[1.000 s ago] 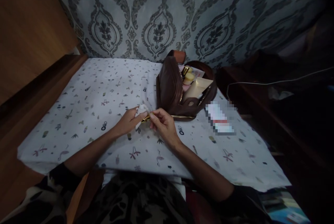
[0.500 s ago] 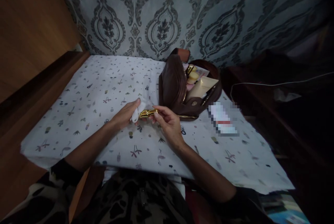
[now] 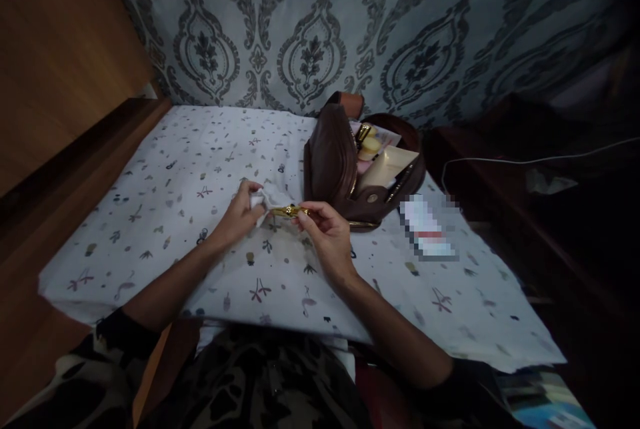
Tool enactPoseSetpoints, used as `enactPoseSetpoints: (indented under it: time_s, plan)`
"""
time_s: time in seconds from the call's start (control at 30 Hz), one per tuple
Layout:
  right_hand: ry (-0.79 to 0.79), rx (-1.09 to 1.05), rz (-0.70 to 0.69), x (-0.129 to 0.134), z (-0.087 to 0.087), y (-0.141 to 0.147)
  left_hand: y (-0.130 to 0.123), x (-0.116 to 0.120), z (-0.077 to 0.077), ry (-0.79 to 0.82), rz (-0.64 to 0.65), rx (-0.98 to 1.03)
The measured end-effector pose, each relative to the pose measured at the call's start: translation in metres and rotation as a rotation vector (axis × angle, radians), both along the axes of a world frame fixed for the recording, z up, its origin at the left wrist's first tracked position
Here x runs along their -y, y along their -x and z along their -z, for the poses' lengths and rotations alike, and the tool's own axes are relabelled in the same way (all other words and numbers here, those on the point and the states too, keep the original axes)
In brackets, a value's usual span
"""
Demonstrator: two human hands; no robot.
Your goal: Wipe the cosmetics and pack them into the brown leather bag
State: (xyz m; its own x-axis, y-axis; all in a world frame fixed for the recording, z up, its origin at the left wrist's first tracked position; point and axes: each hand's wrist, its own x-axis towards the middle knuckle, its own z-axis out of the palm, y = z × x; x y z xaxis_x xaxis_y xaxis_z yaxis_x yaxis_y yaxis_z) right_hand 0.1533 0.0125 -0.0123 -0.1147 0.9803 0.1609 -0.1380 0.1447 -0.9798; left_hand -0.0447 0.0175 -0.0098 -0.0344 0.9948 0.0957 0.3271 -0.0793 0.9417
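Observation:
My left hand (image 3: pixel 241 211) grips a crumpled white tissue (image 3: pixel 270 195), its thumb pressing on the near side. One end of a slim, shiny gold-coloured tube (image 3: pixel 286 211) touches the tissue; exactly what the tube is, I cannot make out. Its other end is pinched between the thumb and fingers of my right hand (image 3: pixel 327 232). Just beyond my right hand lies an unzipped brown leather bag (image 3: pixel 325 155), its opening facing up and right. Inside show a round yellow item (image 3: pixel 369 147) and a pale gold flat packet (image 3: pixel 390 169).
A white patterned cloth (image 3: pixel 190 269) covers the table. To the right of the bag lies a pixelated flat object (image 3: pixel 427 229). A wooden panel (image 3: pixel 70 62) rises at left, and patterned wallpaper (image 3: pixel 310 42) stands behind. A white cable (image 3: pixel 540 161) runs along the right.
My left hand has shifted slightly left and turned, and the tissue is spread wider. The gold tube has tilted a little and sits slightly higher in my right hand.

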Motion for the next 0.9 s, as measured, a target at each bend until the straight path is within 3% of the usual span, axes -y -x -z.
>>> enactPoseSetpoints:
  time_s: [0.1,0.2,0.27,0.33,0.43,0.5,0.73,0.9]
  plan:
    - [-0.002,-0.023,0.000,0.000,-0.001,0.000,0.000,0.003,-0.011,-0.115,-0.083,-0.236]
    - [0.009,-0.035,-0.051,0.001,-0.001,0.000,-0.003,0.007,-0.020,-0.314,-0.083,-0.288]
    - [0.013,-0.029,-0.094,0.001,0.001,0.001,-0.007,0.010,-0.019,-0.421,0.009,-0.301]
    - [-0.002,-0.014,-0.124,0.001,0.003,0.002,-0.013,0.013,-0.015,-0.457,0.185,-0.335]
    - [-0.039,0.017,-0.131,0.002,0.006,0.002,-0.019,0.015,-0.009,-0.385,0.398,-0.435]
    - [-0.047,0.019,-0.145,0.003,0.006,0.002,-0.018,0.013,-0.008,-0.308,0.447,-0.482]
    - [-0.072,0.041,-0.186,0.007,0.000,0.004,-0.005,0.009,-0.019,-0.061,0.450,-0.302]
    - [-0.034,0.007,-0.239,0.006,-0.002,0.004,-0.012,0.013,-0.017,-0.038,0.350,-0.161]
